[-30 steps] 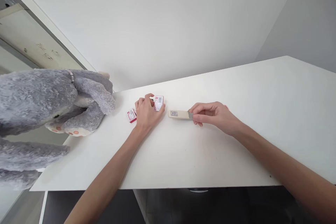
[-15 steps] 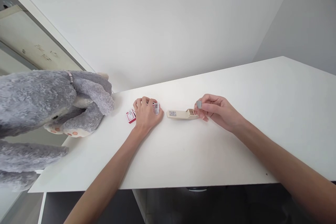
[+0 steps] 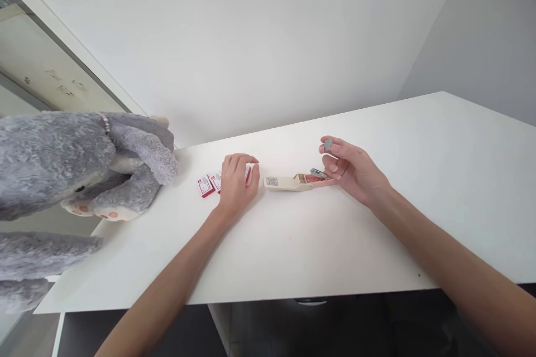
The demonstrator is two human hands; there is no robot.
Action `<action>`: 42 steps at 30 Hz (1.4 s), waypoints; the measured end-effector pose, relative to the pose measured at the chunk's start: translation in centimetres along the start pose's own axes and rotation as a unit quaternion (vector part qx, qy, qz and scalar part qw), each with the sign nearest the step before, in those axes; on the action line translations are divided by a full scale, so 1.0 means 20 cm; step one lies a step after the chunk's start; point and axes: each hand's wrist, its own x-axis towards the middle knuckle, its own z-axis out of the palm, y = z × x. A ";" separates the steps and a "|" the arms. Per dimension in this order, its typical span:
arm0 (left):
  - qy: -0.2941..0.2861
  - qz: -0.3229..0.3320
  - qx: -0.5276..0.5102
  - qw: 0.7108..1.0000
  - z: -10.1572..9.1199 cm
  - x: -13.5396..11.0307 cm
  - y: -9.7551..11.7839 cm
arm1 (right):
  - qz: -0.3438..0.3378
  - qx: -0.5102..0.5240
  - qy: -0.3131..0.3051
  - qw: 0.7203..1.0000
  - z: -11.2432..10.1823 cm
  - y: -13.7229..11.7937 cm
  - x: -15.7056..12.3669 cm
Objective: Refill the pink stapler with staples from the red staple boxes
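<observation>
My right hand (image 3: 349, 170) pinches a small grey strip of staples (image 3: 328, 145) between thumb and fingertips, raised above the table. Below it, a cream and pink stapler (image 3: 287, 183) lies opened out, its metal part (image 3: 319, 173) tilted up near my lower fingers. My left hand (image 3: 237, 181) is curled on the table over a small red-and-white box (image 3: 248, 175), which shows between thumb and index finger; the hand hides most of it. Left of that hand lie two similar boxes (image 3: 205, 185), one partly covered.
A large grey plush toy (image 3: 54, 159) lies at the left, partly over the edge of the white table (image 3: 314, 251). A white wall (image 3: 272, 39) rises behind the table. Dark space shows below its front edge.
My right hand has lifted the staple strip up and slightly right, uncovering the stapler's pink half and metal part. My left hand has shifted, so more of the boxes beside it shows.
</observation>
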 end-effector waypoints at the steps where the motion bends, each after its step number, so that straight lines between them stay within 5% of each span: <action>1: -0.004 0.007 -0.010 1.000 0.00 0.00 0.01 | 0.001 0.000 0.000 1.000 0.00 0.00 0.00; 8: -0.009 0.070 -0.056 0.996 0.00 -0.02 0.09 | 0.025 -0.002 -0.015 1.000 0.01 0.01 0.00; 18: -0.025 0.117 -0.099 0.988 -0.01 -0.06 0.17 | 0.057 -0.048 -0.137 0.988 0.05 0.06 -0.02; 25: -0.014 0.135 -0.119 0.984 -0.01 -0.07 0.19 | 0.046 -0.183 -0.169 0.967 0.07 0.04 -0.04; 34: -0.044 0.080 -0.246 0.965 -0.02 -0.06 0.24 | 0.071 -0.192 -0.265 0.942 0.09 0.03 -0.06; 42: -0.077 -0.013 -0.338 0.938 -0.05 -0.04 0.29 | 0.071 -0.192 -0.264 0.942 0.09 0.04 -0.06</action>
